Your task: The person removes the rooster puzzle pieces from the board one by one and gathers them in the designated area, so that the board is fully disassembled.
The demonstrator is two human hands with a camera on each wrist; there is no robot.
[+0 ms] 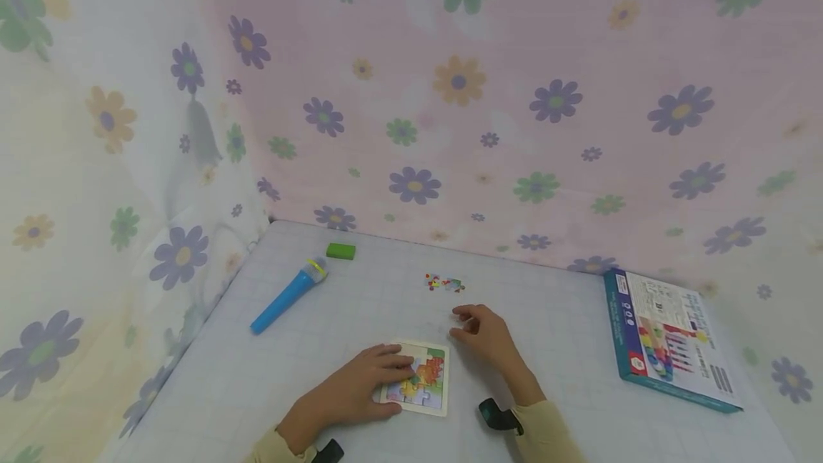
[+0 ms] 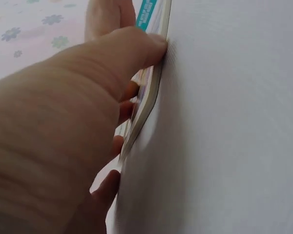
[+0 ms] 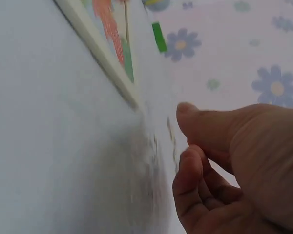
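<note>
A small jigsaw puzzle (image 1: 434, 397) in a pale frame lies on the table, its picture partly covered by my left hand (image 1: 360, 384). The fingers of that hand stretch across the picture, and its thumb touches the frame's near edge (image 2: 154, 90) in the left wrist view. To the right of the puzzle, my right hand (image 1: 491, 338) hovers just over the table with loosely bent fingers. Nothing shows between its thumb (image 3: 205, 122) and fingers. Beyond it lie two loose jigsaw pieces, a left piece (image 1: 432, 282) and a right piece (image 1: 454, 284), side by side.
A blue toy microphone (image 1: 283, 300) lies on the left, with a green block (image 1: 341, 251) close to its head. On the right is a flat printed box (image 1: 671, 338). Flowered cloth (image 1: 411, 134) walls the table (image 1: 559, 349) at the back and sides.
</note>
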